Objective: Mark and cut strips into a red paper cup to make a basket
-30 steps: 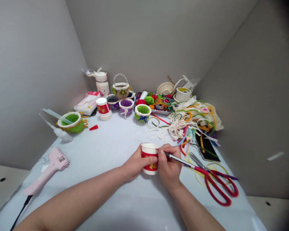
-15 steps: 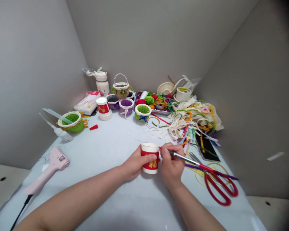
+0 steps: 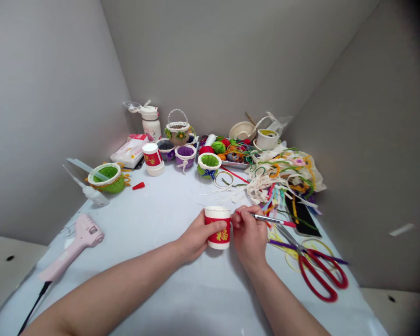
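A white paper cup [image 3: 217, 213] with a red band and gold lettering is held upright in my left hand [image 3: 196, 235], the thumb across its front. My right hand [image 3: 249, 233] pinches a red-and-clear pen [image 3: 271, 219] close beside the cup's right side. The pen's tip points left toward the cup, just below the rim; whether it touches cannot be made out. Red-handled scissors [image 3: 306, 256] lie right of my right hand, over a purple stick [image 3: 283, 244] and yellow strands.
A pink glue gun [image 3: 73, 245] lies at left, near a white squeeze bottle [image 3: 95, 196] and a green basket [image 3: 112, 185]. Behind are stacked paper cups [image 3: 153, 161], small woven baskets [image 3: 185, 158] and a tray of yarn [image 3: 238, 164]. Tangled yarn scraps [image 3: 266, 179] and a phone [image 3: 303, 217] are at right.
The pen has swung to a flatter angle in my right hand, its rear end now higher. My left hand still holds the cup nearly in place; the view has shifted slightly.
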Available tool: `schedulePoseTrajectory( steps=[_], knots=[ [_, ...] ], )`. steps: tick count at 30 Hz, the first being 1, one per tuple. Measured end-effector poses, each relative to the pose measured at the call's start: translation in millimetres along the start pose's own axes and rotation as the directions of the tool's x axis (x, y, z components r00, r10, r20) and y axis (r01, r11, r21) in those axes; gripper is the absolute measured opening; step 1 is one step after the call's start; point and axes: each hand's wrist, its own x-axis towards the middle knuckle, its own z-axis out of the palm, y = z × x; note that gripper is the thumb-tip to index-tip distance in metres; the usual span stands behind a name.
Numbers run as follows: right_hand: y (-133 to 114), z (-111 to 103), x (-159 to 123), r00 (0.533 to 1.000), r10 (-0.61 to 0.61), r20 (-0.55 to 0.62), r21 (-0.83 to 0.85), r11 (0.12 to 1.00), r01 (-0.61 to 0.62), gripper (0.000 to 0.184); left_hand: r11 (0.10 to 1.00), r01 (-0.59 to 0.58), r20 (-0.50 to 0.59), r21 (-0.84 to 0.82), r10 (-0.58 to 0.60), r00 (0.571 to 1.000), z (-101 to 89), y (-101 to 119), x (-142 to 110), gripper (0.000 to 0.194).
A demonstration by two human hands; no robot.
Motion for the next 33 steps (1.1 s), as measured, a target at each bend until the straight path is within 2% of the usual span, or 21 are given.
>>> schedulePoseTrajectory(
  steps=[4,9,16,20,26,33],
  knots=[
    [-1,-1,-1,0.999,0.006,0.048,0.020,1.000,-0.007,0.019,0.976,-0.082,-0.087,0.203,0.101,0.991,-3.3,-1,0,0.060],
    [-3,-1,-2,0.998,0.035,0.056,0.052,0.998,-0.038,0.017,0.927,-0.124,-0.085,0.354,0.164,0.983,-4.1,1,-1,0.061],
    [-5,-1,-1,0.996,0.042,0.083,0.062,0.997,-0.048,0.017,0.921,-0.122,-0.086,0.369,0.165,0.983,-2.5,2,-1,0.060],
    [-4,-2,-1,0.994,-0.009,0.107,0.027,1.000,0.007,0.016,0.923,-0.151,-0.087,0.353,0.193,0.977,-2.0,3,0,0.062],
    [0,-7,-5,0.984,-0.101,0.145,-0.093,0.989,0.115,0.014,0.932,-0.131,-0.095,0.338,0.173,0.980,-4.4,0,1,0.049],
    [4,-11,-8,0.969,-0.142,0.201,-0.187,0.966,0.180,0.013,0.941,-0.100,-0.119,0.323,0.145,0.982,-5.3,-2,0,0.058]
  ],
)
